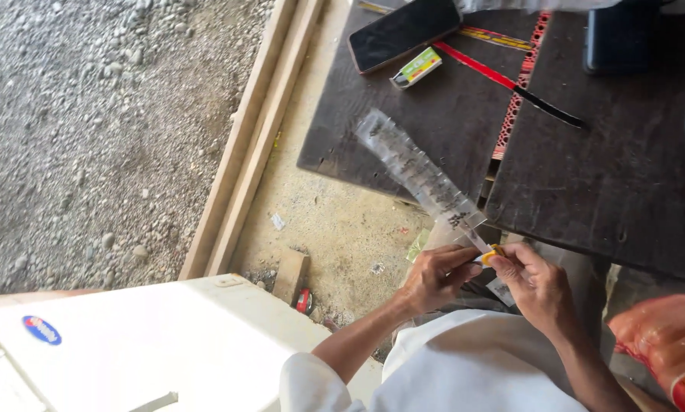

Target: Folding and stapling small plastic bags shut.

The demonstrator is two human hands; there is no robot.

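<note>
- Where gravel fills the upper left of the frame, the ground [90, 130] is loose grey stone, and two pale timber planks [254, 137] run diagonally between it and a strip of sandy dirt [335, 221] strewn with scraps.
- Across the lower left lies a white box lid [144, 343] bearing a small oval sticker, close beside the person's white sleeve.
- Two dark, weathered boards make up the bench [625, 168] in the upper right, with a gap between them.
- On the bench rest a black phone [403, 32], a small green and yellow packet [417, 67] touching its lower edge, and a red-handled tool with a black tip [510, 82], all laid flat, seemingly within easy reach.
- Slanting from the bench edge down to the hands, a long clear plastic strip [419, 172] is held up at its lower end, so it stays taut and off the dirt.
- At lower centre, the left hand [434, 276] pinches the strip's lower end, apparently to steady it.
- Just beside it, the right hand [537, 284] pinches a small orange piece [493, 253] at the strip's end, fingertips nearly touching the left's.
- An orange plastic bag [663, 343] sits at the lower right edge.
</note>
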